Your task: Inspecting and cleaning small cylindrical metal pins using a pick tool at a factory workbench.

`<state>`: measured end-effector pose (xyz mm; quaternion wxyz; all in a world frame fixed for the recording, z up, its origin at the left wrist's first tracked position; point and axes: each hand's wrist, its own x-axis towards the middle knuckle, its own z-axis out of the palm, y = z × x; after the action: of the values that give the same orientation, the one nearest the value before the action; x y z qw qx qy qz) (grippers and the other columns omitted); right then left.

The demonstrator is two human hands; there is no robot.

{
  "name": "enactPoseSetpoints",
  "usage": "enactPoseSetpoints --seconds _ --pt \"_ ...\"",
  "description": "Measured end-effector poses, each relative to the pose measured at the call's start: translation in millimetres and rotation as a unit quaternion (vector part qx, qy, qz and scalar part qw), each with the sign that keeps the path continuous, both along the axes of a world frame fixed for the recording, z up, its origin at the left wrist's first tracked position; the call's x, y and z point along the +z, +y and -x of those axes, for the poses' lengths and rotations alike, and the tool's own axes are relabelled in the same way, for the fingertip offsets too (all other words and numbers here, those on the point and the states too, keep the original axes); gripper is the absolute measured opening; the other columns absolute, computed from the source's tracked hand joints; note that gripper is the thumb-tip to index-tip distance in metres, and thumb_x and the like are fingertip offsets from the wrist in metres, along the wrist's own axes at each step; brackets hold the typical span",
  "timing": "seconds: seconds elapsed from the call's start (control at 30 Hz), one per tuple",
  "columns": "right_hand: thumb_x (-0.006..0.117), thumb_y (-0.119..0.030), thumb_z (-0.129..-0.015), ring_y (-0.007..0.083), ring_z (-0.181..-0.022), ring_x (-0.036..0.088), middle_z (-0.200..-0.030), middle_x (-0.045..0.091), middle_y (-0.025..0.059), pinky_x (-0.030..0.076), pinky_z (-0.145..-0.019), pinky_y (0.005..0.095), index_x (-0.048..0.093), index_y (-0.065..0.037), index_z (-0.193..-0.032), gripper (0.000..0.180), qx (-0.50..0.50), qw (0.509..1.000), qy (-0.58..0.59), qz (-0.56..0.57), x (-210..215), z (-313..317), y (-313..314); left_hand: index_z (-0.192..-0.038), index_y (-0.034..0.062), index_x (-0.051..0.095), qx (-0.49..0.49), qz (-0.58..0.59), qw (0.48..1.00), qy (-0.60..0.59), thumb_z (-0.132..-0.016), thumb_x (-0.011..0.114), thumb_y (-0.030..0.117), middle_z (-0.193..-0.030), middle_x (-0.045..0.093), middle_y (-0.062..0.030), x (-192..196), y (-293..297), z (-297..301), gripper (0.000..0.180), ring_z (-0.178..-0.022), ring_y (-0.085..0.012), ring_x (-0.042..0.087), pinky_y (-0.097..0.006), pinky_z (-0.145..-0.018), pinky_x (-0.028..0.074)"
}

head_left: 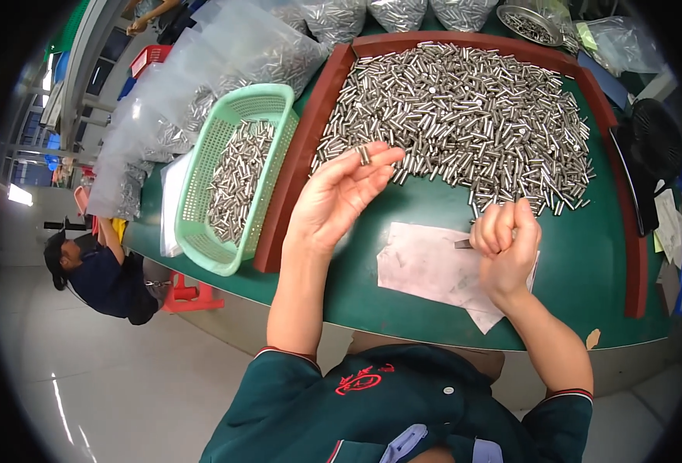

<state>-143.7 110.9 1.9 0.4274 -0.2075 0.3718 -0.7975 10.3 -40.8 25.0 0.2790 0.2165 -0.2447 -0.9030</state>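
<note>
My left hand [339, 196] is raised palm up at the near left of the pile, its fingers curled round a short metal pin [365, 156] near the fingertips. My right hand [506, 247] is closed in a fist at the pile's near edge, above a whitish stained cloth [422, 261]. A small dark metal end [463, 244] shows beside the fist; whether the hand grips it I cannot tell. Many loose metal pins [464, 116] spread across the green tabletop [348, 266] beyond both hands.
A dark red wooden frame [304, 166] borders the pile. Left of it, a pale green basket [279, 104] holds more pins. Clear bags [236, 46] of pins line the back and left. A round metal dish [530, 23] stands at the far right. Another person [109, 270] is at left.
</note>
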Motion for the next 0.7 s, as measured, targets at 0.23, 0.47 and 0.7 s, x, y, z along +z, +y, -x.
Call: enactPoseSetpoints --seconds 0.23,0.47,0.7 --pt "0.027 -0.024 -0.091 0.0094 -0.042 0.020 -0.046 0.027 0.0018 0.021 -0.040 0.0242 0.025 -0.009 -0.051 0.043 0.001 1.000 -0.004 -0.003 0.5 1.2 -2.8 -0.110 -0.0141 0.039 -0.017 -0.046 0.999 0.004 -0.084 0.044 0.007 -0.111 0.047 -0.0289 -2.9 1.5 6.9 0.034 -0.092 -0.0289 0.057 -0.034 -0.084 0.048" --pt "0.027 -0.025 -0.092 0.0093 -0.042 0.019 -0.046 0.026 0.0017 0.020 -0.039 0.0241 0.024 -0.009 -0.050 0.044 -0.002 1.000 0.001 -0.003 1.1 1.8 -2.1 -0.107 -0.0138 0.040 -0.028 -0.061 0.998 0.019 -0.084 0.043 0.007 -0.112 0.045 -0.0301 -2.1 3.8 8.0 0.031 -0.098 -0.0313 0.053 -0.036 -0.087 0.046" --pt "0.027 -0.026 -0.092 0.0093 -0.041 0.019 -0.045 0.026 0.0016 0.020 -0.039 0.0242 0.024 -0.009 -0.050 0.044 -0.002 1.000 0.002 -0.008 1.6 1.5 -2.2 -0.098 -0.0085 0.047 -0.003 -0.039 0.999 -0.015 -0.085 0.046 0.009 -0.109 0.049 -0.0294 -3.2 6.8 9.1 0.022 -0.097 -0.0321 0.054 -0.037 -0.085 0.047"
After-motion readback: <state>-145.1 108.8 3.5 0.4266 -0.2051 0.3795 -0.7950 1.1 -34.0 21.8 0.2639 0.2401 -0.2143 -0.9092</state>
